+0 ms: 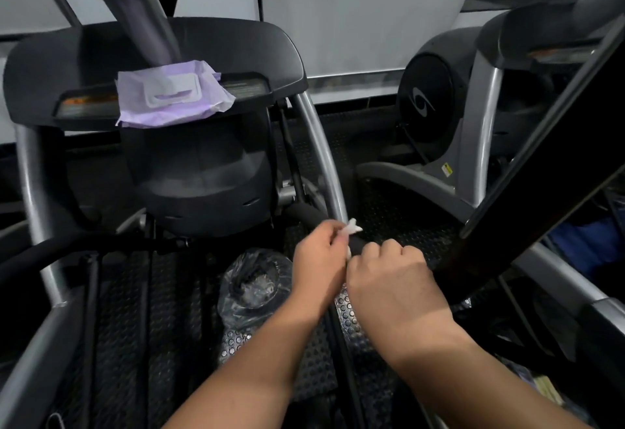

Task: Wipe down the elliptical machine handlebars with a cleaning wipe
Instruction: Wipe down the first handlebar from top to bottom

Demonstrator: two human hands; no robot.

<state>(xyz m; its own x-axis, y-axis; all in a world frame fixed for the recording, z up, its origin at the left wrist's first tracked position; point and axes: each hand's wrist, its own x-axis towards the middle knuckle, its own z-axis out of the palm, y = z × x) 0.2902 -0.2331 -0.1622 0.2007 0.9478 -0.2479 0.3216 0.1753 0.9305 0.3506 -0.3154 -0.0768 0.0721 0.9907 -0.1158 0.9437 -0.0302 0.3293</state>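
My left hand (pixel 318 256) pinches a crumpled white cleaning wipe (pixel 351 227) against the black foam handlebar (pixel 306 213). My right hand (pixel 394 279), at its 3 o'clock and touching it, is curled around that same handlebar. At 10 o'clock, a purple wipes pack (pixel 174 93) lies on the elliptical's console (pixel 50 69). A plastic bag (pixel 253 284) sits at 7 o'clock, on the floor.

- We count two hands, the left hand (pixel 318 261) and the right hand (pixel 394 281), close together over a black handlebar (pixel 306 213).
- One white wipe (pixel 351 227), bunched up in the left hand.
- One purple wipes pack (pixel 174 93) on the console.
- One crinkly plastic bag (pixel 253 284) down on the floor.
- Two elliptical machines: ours (pixel 203 171) and a second elliptical (pixel 439 107) off to the right.
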